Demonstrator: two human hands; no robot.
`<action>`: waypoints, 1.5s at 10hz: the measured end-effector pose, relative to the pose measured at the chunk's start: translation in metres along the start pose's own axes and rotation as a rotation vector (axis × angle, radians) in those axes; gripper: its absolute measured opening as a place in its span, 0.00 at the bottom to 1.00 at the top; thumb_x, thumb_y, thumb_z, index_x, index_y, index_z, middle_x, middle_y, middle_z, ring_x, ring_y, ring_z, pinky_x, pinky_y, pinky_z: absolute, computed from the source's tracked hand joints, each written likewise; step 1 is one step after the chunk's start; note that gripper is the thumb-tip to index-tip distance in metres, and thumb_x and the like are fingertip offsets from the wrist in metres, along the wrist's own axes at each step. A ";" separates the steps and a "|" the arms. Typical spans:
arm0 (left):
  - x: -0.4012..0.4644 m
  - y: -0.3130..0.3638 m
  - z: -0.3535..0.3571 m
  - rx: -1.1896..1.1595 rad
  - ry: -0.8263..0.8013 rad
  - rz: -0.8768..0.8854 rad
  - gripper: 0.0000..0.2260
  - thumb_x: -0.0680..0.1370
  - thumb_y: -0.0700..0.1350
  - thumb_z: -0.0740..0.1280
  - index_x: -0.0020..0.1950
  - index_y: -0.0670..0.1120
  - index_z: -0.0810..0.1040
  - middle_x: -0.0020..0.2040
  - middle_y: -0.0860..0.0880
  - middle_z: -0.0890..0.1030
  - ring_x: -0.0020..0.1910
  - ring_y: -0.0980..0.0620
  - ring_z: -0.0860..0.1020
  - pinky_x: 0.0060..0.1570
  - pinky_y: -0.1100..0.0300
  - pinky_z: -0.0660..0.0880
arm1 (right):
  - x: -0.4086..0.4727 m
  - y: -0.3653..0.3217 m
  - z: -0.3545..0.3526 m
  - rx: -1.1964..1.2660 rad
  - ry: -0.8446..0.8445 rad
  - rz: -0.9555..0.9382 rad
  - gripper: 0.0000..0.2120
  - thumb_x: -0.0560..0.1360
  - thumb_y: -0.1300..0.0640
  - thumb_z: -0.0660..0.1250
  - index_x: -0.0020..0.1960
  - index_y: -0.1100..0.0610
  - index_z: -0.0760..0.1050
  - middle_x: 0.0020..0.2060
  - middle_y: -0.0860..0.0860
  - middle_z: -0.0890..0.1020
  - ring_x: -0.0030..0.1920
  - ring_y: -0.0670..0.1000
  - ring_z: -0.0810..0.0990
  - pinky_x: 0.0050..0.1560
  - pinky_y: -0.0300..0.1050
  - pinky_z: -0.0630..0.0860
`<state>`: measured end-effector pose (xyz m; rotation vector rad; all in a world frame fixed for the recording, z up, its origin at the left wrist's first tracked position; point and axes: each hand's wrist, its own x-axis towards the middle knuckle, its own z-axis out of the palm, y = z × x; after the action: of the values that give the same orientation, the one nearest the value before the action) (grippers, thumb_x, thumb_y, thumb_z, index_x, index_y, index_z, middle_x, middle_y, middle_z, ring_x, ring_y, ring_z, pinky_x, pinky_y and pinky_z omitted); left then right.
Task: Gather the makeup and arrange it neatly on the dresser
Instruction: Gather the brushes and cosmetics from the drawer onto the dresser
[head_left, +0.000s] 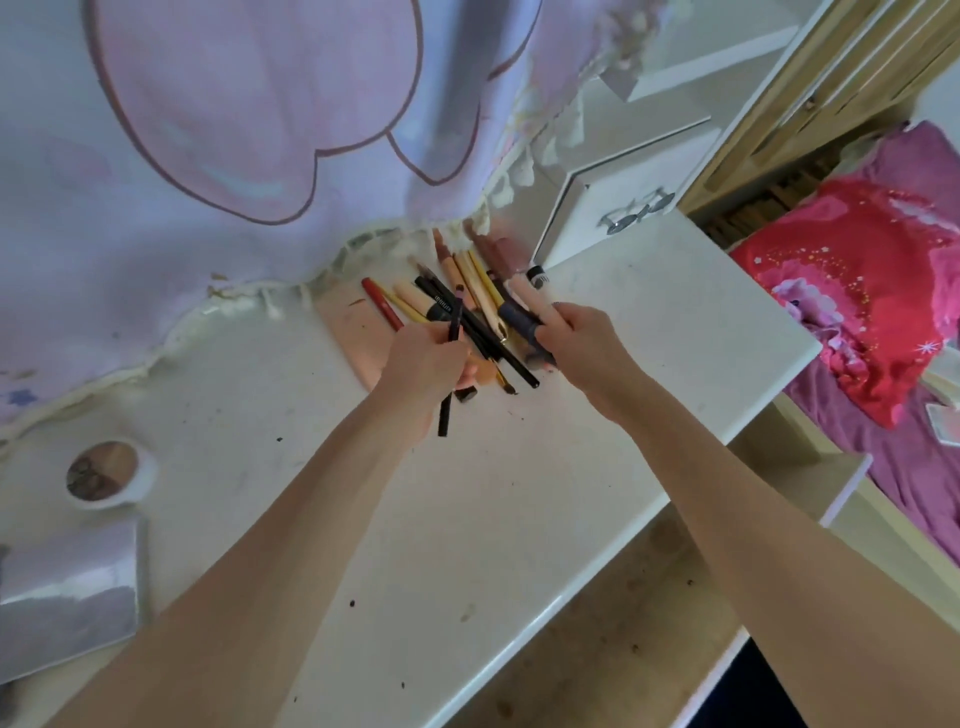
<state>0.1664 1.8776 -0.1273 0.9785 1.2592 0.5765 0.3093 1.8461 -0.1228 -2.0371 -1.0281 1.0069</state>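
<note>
Arms both stretched forward over dresser top (519, 493). Your left hand (423, 366) curls round black pencil (451, 364); right hand (582, 340) grips dark blue tube (519, 325). Makeup pile (467, 306) lies beside white drawer box (613, 208).

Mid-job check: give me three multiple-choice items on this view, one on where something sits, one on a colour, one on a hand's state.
1. Where does the round compact mirror lie on the dresser top?
A. far left, apart from the pile
B. in the pile of pencils
C. at the right edge

2. What colour is the single pencil at the left edge of the makeup pile?
A. green
B. red
C. white

3. What is the left hand doing?
A. lying flat and open
B. gripping a black pencil
C. hanging off the dresser

Answers: 1 A, the mirror sits alone near the image's left side. 2 B, its barrel is plainly red. 3 B, the fingers curl round the black pencil.
</note>
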 end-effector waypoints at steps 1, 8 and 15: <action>0.014 0.010 0.001 -0.149 0.040 -0.068 0.09 0.77 0.29 0.59 0.40 0.40 0.73 0.40 0.41 0.75 0.37 0.49 0.76 0.41 0.60 0.79 | 0.021 -0.009 0.007 -0.128 0.050 -0.014 0.07 0.78 0.64 0.55 0.47 0.61 0.72 0.31 0.51 0.70 0.31 0.50 0.70 0.28 0.37 0.65; 0.031 0.023 0.017 0.122 -0.025 0.031 0.22 0.78 0.39 0.60 0.72 0.45 0.64 0.70 0.48 0.68 0.68 0.50 0.67 0.68 0.51 0.65 | 0.034 -0.012 -0.010 -0.260 0.130 -0.167 0.14 0.79 0.59 0.61 0.63 0.57 0.76 0.58 0.55 0.80 0.54 0.52 0.79 0.52 0.36 0.73; -0.132 -0.106 0.156 0.920 -0.415 0.673 0.16 0.81 0.48 0.54 0.69 0.52 0.67 0.64 0.56 0.70 0.59 0.58 0.72 0.56 0.66 0.69 | -0.117 0.173 -0.155 -0.532 0.060 -0.085 0.13 0.79 0.58 0.59 0.62 0.56 0.75 0.58 0.51 0.77 0.58 0.52 0.75 0.60 0.40 0.68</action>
<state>0.2678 1.6714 -0.1492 2.2104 0.7689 0.2380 0.4556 1.6316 -0.1415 -2.3947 -1.4533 0.6669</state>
